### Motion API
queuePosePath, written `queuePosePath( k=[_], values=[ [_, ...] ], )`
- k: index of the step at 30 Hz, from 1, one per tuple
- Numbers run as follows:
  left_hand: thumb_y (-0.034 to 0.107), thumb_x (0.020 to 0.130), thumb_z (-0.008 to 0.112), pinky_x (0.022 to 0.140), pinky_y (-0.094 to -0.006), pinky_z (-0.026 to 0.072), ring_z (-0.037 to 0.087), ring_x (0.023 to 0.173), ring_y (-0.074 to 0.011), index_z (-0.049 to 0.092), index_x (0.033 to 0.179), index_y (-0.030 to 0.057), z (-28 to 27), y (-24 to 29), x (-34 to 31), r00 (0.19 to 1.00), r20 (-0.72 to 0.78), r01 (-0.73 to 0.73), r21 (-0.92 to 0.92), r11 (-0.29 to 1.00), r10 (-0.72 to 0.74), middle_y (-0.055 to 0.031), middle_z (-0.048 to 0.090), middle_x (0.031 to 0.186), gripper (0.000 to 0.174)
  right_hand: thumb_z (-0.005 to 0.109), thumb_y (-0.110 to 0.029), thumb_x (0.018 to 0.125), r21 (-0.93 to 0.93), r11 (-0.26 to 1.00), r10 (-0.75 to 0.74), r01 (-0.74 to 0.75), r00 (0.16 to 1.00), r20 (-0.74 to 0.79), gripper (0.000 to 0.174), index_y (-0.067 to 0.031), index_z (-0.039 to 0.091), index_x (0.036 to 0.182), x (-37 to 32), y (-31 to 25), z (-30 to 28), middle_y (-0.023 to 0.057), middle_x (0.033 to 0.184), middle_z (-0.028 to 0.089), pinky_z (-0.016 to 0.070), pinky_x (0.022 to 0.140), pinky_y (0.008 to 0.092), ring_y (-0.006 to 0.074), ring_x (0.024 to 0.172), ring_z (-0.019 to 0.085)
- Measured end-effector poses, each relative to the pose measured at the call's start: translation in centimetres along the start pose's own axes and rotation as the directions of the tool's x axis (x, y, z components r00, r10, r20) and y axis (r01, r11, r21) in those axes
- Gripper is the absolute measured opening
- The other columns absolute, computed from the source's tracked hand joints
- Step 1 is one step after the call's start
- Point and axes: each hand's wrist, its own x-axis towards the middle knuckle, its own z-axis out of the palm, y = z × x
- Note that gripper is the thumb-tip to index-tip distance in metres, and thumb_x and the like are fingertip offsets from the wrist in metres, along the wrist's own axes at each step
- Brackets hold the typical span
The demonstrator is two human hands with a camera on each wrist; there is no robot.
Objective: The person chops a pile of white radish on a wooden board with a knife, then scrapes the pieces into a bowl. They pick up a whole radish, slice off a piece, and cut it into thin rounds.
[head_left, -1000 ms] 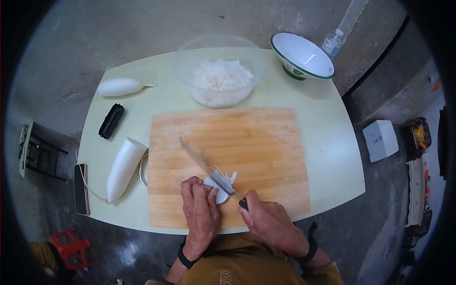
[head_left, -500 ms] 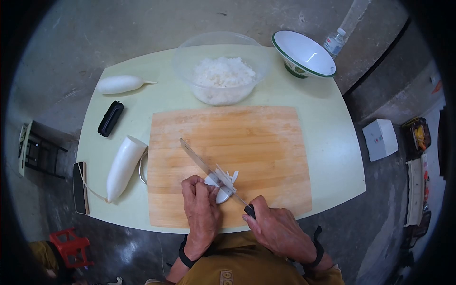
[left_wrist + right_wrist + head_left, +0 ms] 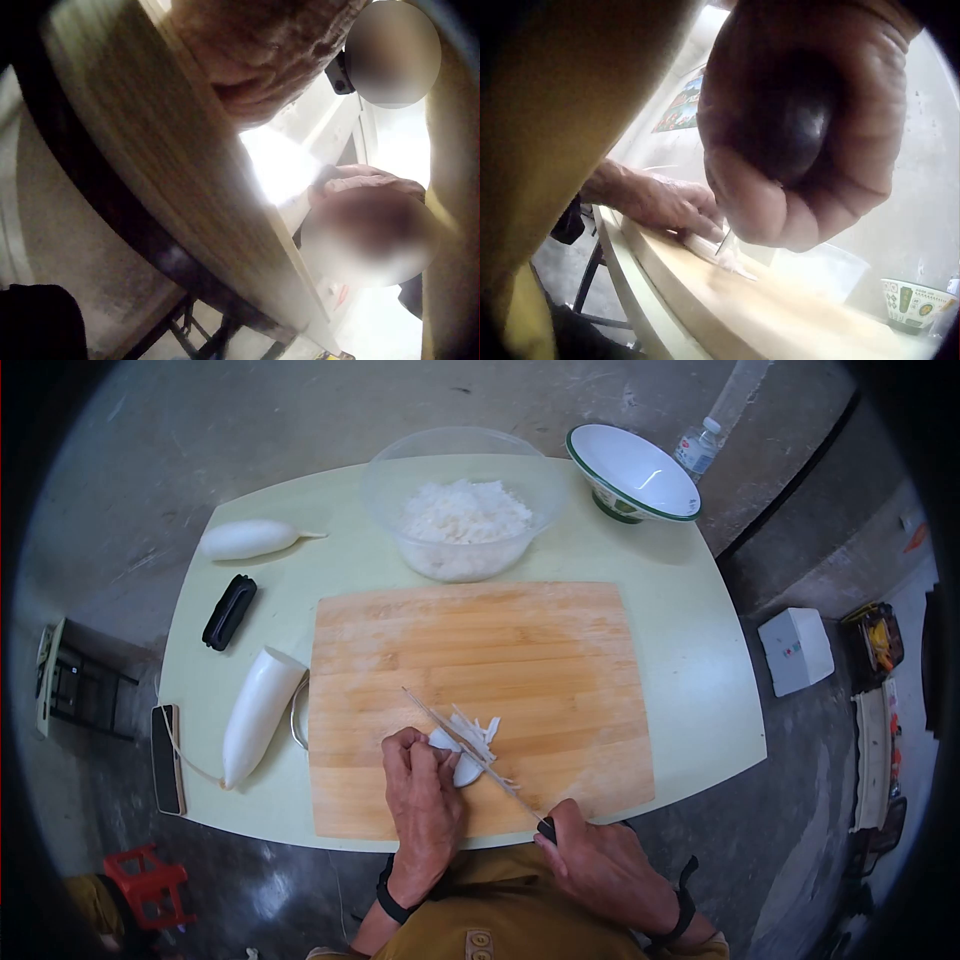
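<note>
Head view: left hand pins a radish piece on the cutting board; right hand grips the knife, mid-slice. The next cut likely calls for easing the left hand back.

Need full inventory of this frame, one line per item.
table: 1, pale green, under all
board: 1, wood, table centre
clear bowl: 1, clear, behind board
shreds: heap, white, in clear bowl
white bowl: 1, green-rimmed, far right corner
bottle: 1, clear, beyond white bowl
whole radish: 1, white, far left
cut radish: 1, white, left of board
black object: 1, black, between those radishes
phone: 1, dark, left table edge
radish piece: 1, white, board's near side
slices: few, white, beside radish piece
knife: 1, dark handle, across radish piece
box: 1, white, floor right
stool: 1, red, floor left
left hand: 1, holds radish piece
right hand: 1, grips knife
</note>
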Motion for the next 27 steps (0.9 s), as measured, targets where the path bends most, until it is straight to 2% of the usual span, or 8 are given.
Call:
queuePosePath(
  k=[7, 9, 10, 13, 16, 22, 27],
  values=[
    [-0.008, 0.075, 0.065, 0.072, -0.0427, 0.0461, 0.053, 0.091, -0.0383, 0.048, 0.085, -0.0012, 0.1, -0.2, 0.0, 0.999, -0.012, -0.029, 0.026, 0.999, 0.029, -0.0216, 0.047, 0.102, 0.021, 0.053, -0.019, 0.094, 0.004, 1.0, -0.004, 0.004, 0.999, 0.043, 0.025, 0.0009, 0.039, 0.092, 2.5, -0.2, -0.1, 0.021, 0.058, 0.055, 0.0448, 0.05, 0.049, 0.0425, 0.056, 0.058],
    [-0.008, 0.075, 0.065, 0.072, -0.0427, 0.0461, 0.053, 0.091, -0.0382, 0.048, 0.085, -0.0011, 0.2, -0.5, -0.1, 0.999, -0.015, -0.029, 0.019, 0.999, 0.029, -0.0214, 0.047, 0.102, 0.021, 0.052, -0.019, 0.094, 0.089, 0.99, -0.112, 0.112, 0.994, 0.0, 0.025, 0.0016, 0.038, 0.092, 4.0, -0.1, 0.6, 0.0228, 0.059, 0.055, 0.0441, 0.051, 0.0502, 0.0439, 0.058, 0.057],
    [-0.008, 0.075, 0.065, 0.072, -0.0428, 0.0462, 0.053, 0.091, -0.0381, 0.048, 0.085, -0.001, 0.3, -0.5, -0.1, 0.999, -0.022, -0.028, 0.011, 1.0, 0.028, -0.0212, 0.047, 0.101, 0.021, 0.052, -0.019, 0.094, 0.088, 0.989, -0.115, 0.115, 0.993, -0.002, 0.025, 0.0016, 0.038, 0.092, 4.4, -0.2, 0.5, 0.0228, 0.059, 0.055, 0.0441, 0.051, 0.0502, 0.0439, 0.058, 0.057],
    [-0.007, 0.076, 0.065, 0.071, -0.0429, 0.0464, 0.052, 0.091, -0.0378, 0.049, 0.087, -0.0009, 0.2, -0.4, -0.1, 0.999, -0.027, -0.042, 0.002, 0.999, 0.042, -0.0209, 0.047, 0.101, 0.02, 0.053, -0.019, 0.094, 0.078, 0.995, -0.069, 0.067, 0.997, 0.018, 0.026, 0.0021, 0.038, 0.092, 5.1, -0.4, 0.6, 0.0235, 0.059, 0.054, 0.0433, 0.053, 0.0511, 0.0446, 0.058, 0.057],
    [-0.007, 0.078, 0.064, 0.07, -0.0425, 0.0467, 0.052, 0.092, -0.0374, 0.049, 0.089, -0.001, 0.0, -0.5, -0.1, 0.997, -0.018, -0.079, 0.043, 0.996, 0.08, -0.0206, 0.047, 0.099, 0.019, 0.049, -0.02, 0.094, 0.025, 0.999, -0.033, 0.033, 0.999, -0.01, 0.023, 0.0001, 0.038, 0.095, 5.2, 0.0, 1.0, 0.0215, 0.059, 0.057, 0.0462, 0.053, 0.0512, 0.0424, 0.059, 0.059],
    [-0.008, 0.078, 0.063, 0.069, -0.0423, 0.0469, 0.052, 0.093, -0.037, 0.049, 0.09, -0.0012, 0.0, -0.3, -0.2, 0.999, -0.02, -0.05, 0.03, 0.998, 0.05, -0.0204, 0.048, 0.098, 0.019, 0.051, -0.021, 0.094, 0.15, 0.982, -0.11, 0.113, 0.994, -0.026, 0.025, 0.0006, 0.038, 0.095, 5.1, 1.3, 0.7, 0.0236, 0.062, 0.057, 0.0444, 0.055, 0.0528, 0.0447, 0.061, 0.058],
    [-0.007, 0.077, 0.064, 0.069, -0.0422, 0.0475, 0.053, 0.093, -0.036, 0.05, 0.089, -0.0006, -0.3, -0.6, -0.8, 0.999, -0.007, -0.039, 0.034, 0.999, 0.039, -0.02, 0.048, 0.101, 0.02, 0.05, -0.022, 0.095, 0.2, 0.98, -0.015, 0.008, 0.999, 0.034, 0.026, 0.0, 0.037, 0.095, 3.4, 0.0, -0.1, 0.0231, 0.063, 0.058, 0.0441, 0.055, 0.052, 0.0441, 0.061, 0.058]
  ],
)
